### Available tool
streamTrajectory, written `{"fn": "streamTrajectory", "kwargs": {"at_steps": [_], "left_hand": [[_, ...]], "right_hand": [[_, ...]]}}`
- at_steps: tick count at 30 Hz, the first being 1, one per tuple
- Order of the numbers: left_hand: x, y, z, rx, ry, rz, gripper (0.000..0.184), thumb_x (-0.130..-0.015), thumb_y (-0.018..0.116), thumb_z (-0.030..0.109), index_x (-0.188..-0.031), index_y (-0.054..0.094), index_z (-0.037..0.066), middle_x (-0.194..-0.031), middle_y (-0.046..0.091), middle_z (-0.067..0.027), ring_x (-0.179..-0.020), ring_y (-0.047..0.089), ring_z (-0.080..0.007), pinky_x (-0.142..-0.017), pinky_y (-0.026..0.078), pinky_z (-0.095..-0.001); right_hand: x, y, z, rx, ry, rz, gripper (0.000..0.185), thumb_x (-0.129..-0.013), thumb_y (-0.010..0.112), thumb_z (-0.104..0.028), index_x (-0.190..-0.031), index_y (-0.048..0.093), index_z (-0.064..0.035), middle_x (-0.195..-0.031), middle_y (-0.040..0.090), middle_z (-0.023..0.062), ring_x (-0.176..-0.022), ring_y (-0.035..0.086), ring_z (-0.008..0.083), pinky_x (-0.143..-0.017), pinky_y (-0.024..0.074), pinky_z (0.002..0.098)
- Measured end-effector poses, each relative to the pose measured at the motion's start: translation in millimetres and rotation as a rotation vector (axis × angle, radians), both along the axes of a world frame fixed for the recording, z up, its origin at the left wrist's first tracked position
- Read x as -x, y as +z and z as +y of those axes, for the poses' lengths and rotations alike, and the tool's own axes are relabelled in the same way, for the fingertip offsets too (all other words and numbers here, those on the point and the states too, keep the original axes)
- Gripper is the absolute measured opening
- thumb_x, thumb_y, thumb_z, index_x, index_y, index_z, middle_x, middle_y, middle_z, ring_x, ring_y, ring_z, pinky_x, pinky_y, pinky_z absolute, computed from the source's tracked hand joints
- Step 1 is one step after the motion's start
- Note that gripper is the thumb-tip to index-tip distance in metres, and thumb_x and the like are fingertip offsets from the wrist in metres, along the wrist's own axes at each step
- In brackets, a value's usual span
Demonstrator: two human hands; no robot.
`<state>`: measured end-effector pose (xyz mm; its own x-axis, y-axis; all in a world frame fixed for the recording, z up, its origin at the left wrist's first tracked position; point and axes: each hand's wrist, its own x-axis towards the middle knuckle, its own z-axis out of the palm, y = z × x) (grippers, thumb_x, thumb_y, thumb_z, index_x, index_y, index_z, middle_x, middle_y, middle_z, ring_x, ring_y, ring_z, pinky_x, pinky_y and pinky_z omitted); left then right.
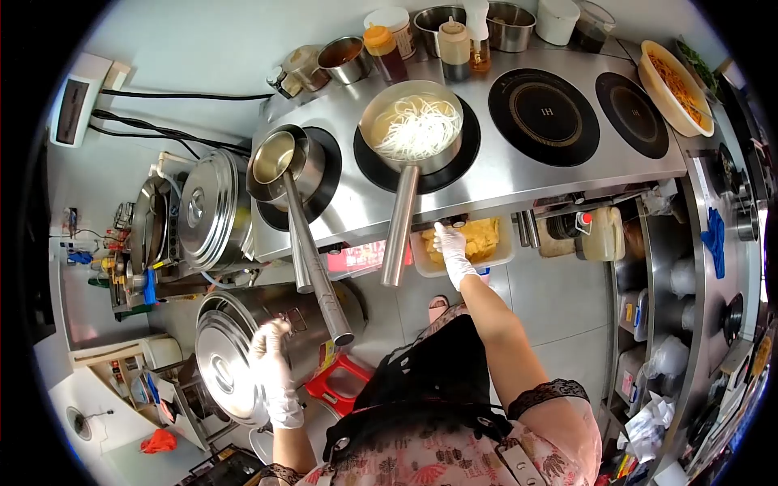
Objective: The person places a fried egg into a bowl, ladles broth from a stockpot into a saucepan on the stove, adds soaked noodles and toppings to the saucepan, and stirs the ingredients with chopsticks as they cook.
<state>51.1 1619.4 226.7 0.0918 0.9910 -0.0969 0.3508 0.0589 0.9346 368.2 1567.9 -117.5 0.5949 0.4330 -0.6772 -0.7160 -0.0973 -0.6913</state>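
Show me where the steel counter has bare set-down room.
Bare: the third black round hob from the left, right of the steel pan of white noodles, and the fourth hob, bordered by the cream oval bowl of orange shreds. Crowded: along the back, with plastic bottles and metal pots; the first hob, under steel saucepans.

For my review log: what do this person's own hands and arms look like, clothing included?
The left hand and right hand wear thin, whitish gloves covering the wrists. Bare forearms lead to short, pink patterned sleeves with black lace trim.
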Motion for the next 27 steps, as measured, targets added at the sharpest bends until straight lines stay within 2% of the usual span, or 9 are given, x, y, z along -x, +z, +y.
{"fn": "streamTrajectory", "kwargs": {"at_steps": [9,13,17,19,20,21,23,24,27], "left_hand": [[6.4,-52.6,-14.0,0.269,-0.138,-0.136,0.015,-0.09,0.063,0.014,-0.092,0.067,0.0,-0.083,0.068,-0.0073,-0.074,0.064,-0.0135,-0.073,0.05,-0.0266],[-0.7,-56.1,-18.1,0.494,-0.194,-0.147,0.021,-0.091,0.06,0.016,-0.097,0.065,-0.004,-0.087,0.068,-0.0101,-0.08,0.064,-0.0148,-0.078,0.05,-0.0256],[-10.2,-62.5,-15.3,0.62,-0.233,-0.261,0.036,-0.095,0.054,0.027,-0.107,0.061,-0.005,-0.091,0.067,-0.0131,-0.084,0.065,-0.02,-0.082,0.051,-0.029],[-15.7,-62.4,-6.4,0.742,-0.243,-0.392,0.047,-0.097,0.047,0.037,-0.114,0.056,-0.005,-0.097,0.066,-0.0162,-0.089,0.064,-0.0229,-0.085,0.049,-0.0324],[-15.1,-70.4,-0.2,0.853,-0.266,-0.523,0.059,-0.095,0.046,0.047,-0.122,0.049,-0.005,-0.109,0.062,-0.0185,-0.099,0.061,-0.0258,-0.091,0.046,-0.0369],[-19.8,-71.5,4.2,0.925,-0.212,-0.617,0.064,-0.093,0.044,0.052,-0.125,0.047,-0.004,-0.108,0.062,-0.0173,-0.097,0.061,-0.0265,-0.09,0.046,-0.0394],[-33.4,-69.5,14.5,0.98,-0.151,-0.743,0.068,-0.092,0.042,0.056,-0.127,0.045,-0.002,-0.106,0.063,-0.0161,-0.096,0.061,-0.0271,-0.09,0.046,-0.0419],[-38.8,-67.7,19.4,1.027,-0.095,-0.824,0.071,-0.09,0.042,0.06,-0.127,0.045,-0.001,-0.106,0.063,-0.0154,-0.096,0.061,-0.0271,-0.089,0.046,-0.0425],[-40.4,-73.5,39.4,1.069,-0.018,-0.971,0.073,-0.088,0.043,0.063,-0.124,0.046,0.0,-0.105,0.063,-0.0142,-0.095,0.061,-0.0264,-0.087,0.047,-0.0422]], "right_hand": [[17.3,8.7,9.9,0.008,-0.059,0.024,0.029,-0.076,0.076,-0.028,-0.067,0.058,-0.0067,-0.055,0.054,0.0012,-0.039,0.047,0.0103,-0.036,0.0372,0.0241],[22.7,18.0,5.9,0.013,-0.042,0.056,0.029,-0.078,0.075,-0.029,-0.072,0.057,-0.0068,-0.059,0.056,0.0017,-0.042,0.05,0.0112,-0.038,0.0386,0.0237],[37.6,49.6,-30.5,0.038,0.222,0.049,0.027,-0.082,0.071,-0.028,-0.078,0.057,-0.0044,-0.063,0.059,0.003,-0.046,0.053,0.0127,-0.041,0.0419,0.0245],[42.5,71.1,-51.1,0.075,0.278,0.047,0.015,-0.085,0.066,-0.017,-0.084,0.06,-0.0026,-0.067,0.06,0.004,-0.049,0.055,0.0129,-0.045,0.0457,0.0256],[37.8,99.1,-60.4,0.116,0.346,-0.01,0.01,-0.085,0.064,-0.011,-0.083,0.061,-0.0014,-0.067,0.059,0.0044,-0.05,0.055,0.0126,-0.047,0.0464,0.0253],[31.1,121.4,-70.9,0.065,0.361,-0.175,0.008,-0.086,0.062,-0.007,-0.081,0.063,-0.0014,-0.068,0.06,0.0042,-0.054,0.055,0.0117,-0.048,0.0467,0.0258],[16.2,172.9,-75.6,0.148,0.329,-0.892,0.005,-0.085,0.064,-0.005,-0.082,0.064,-0.0007,-0.072,0.061,0.0042,-0.063,0.057,0.0102,-0.058,0.0478,0.025],[10.5,229.3,-67.3,-0.009,0.27,-1.098,0.01,-0.081,0.069,-0.008,-0.085,0.065,0.0001,-0.069,0.061,0.0044,-0.063,0.056,0.0108,-0.061,0.0485,0.0257],[-6.5,318.0,-27.7,-0.118,0.535,-1.604,0.036,-0.077,0.07,-0.01,-0.11,0.059,-0.0058,-0.09,0.063,0.0112,-0.078,0.062,0.0267,-0.072,0.0512,0.0335]]}}
